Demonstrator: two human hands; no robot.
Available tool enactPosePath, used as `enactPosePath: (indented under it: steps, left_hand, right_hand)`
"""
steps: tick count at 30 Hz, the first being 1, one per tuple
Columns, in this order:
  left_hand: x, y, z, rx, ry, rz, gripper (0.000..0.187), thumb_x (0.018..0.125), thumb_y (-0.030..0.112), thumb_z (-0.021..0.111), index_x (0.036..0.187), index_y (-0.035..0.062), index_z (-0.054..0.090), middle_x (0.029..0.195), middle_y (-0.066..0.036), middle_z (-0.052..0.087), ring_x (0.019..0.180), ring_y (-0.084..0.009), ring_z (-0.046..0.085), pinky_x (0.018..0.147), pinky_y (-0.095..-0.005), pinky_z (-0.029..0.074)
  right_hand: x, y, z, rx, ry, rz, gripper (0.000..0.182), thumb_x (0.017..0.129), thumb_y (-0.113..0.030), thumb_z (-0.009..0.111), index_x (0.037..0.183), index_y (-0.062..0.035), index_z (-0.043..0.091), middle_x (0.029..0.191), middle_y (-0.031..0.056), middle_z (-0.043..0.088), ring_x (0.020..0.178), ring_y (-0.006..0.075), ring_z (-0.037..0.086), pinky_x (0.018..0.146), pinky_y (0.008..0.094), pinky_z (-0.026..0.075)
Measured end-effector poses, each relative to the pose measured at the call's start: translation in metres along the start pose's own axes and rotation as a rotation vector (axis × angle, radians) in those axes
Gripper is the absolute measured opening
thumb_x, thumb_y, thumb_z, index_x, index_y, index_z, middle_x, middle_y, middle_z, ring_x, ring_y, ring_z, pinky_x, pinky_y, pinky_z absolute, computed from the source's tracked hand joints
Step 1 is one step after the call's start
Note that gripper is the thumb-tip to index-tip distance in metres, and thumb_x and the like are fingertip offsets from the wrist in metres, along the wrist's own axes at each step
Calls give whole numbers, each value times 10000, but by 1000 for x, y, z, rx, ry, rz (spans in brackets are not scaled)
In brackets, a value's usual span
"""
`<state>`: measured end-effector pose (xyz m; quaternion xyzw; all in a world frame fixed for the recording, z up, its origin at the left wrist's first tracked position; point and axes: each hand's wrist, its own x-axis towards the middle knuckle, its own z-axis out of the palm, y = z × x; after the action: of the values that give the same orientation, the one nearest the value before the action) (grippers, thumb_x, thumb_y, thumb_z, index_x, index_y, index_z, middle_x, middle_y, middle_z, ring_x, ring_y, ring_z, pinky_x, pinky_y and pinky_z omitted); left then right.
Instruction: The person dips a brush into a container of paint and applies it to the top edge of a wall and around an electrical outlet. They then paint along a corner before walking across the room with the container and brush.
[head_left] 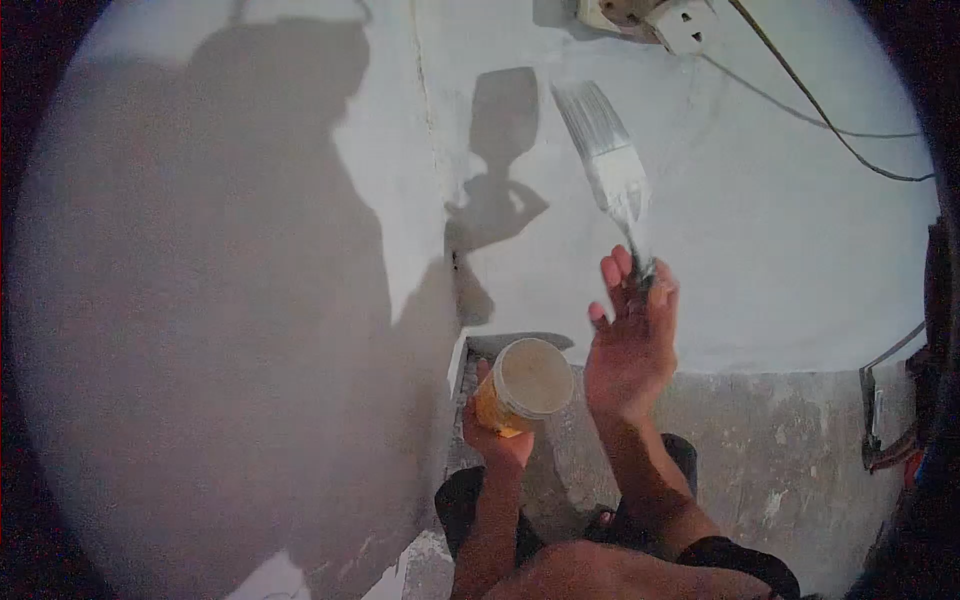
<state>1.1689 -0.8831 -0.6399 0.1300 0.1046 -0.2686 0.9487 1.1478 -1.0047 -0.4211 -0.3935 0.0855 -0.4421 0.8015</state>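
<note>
My right hand [630, 340] grips the handle of a wide paintbrush [605, 150], its white-coated bristles pointing up and pressed against the white wall [780, 230]. My left hand [495, 435] holds a small yellow paint can [525, 385] from below, close to the wall corner and just left of my right wrist. The can's open top shows pale paint. The brush throws a dark shadow on the wall to its left.
A wall corner [440, 200] runs down the middle, with the left wall in shadow. An electrical socket [680, 25] and a black cable [830, 125] sit at the upper right. The bare concrete floor [780, 450] lies below. Dark tools [890, 420] lean at the right edge.
</note>
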Motion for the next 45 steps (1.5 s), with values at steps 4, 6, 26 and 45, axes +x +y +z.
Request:
enactPosePath:
  steps: [4,6,26,45]
  left_hand:
    - [1,0,3,9,65,35,707,898,611,576,1415,131,527,1376,-78,586,1294,-317,546,1124,-535,400]
    - [0,-2,3,-126,96,61,715,836,473,740,1401,98,515,1296,-97,597,1224,-320,577,1102,-525,418]
    - [8,0,-6,-92,-67,51,638,923,544,583,1424,153,531,1473,-60,538,1352,-300,509,1125,-538,404]
    - [3,1,-14,34,-12,96,706,918,618,512,1482,193,485,1525,-71,475,1391,-353,456,1106,-637,367]
  right_hand:
    - [-24,10,16,141,-291,224,638,1055,-429,512,1599,-172,298,1634,107,359,1499,281,359,957,357,557]
    - [-22,10,20,157,-343,306,624,1061,-427,499,1591,-159,309,1636,103,358,1504,282,351,955,357,561]
    - [29,12,74,236,-578,379,485,1089,-346,472,1522,-139,406,1347,62,649,1284,203,597,899,326,575]
    - [74,16,130,379,-527,257,330,1087,-288,509,1400,-185,489,1066,2,645,927,111,598,697,274,495]
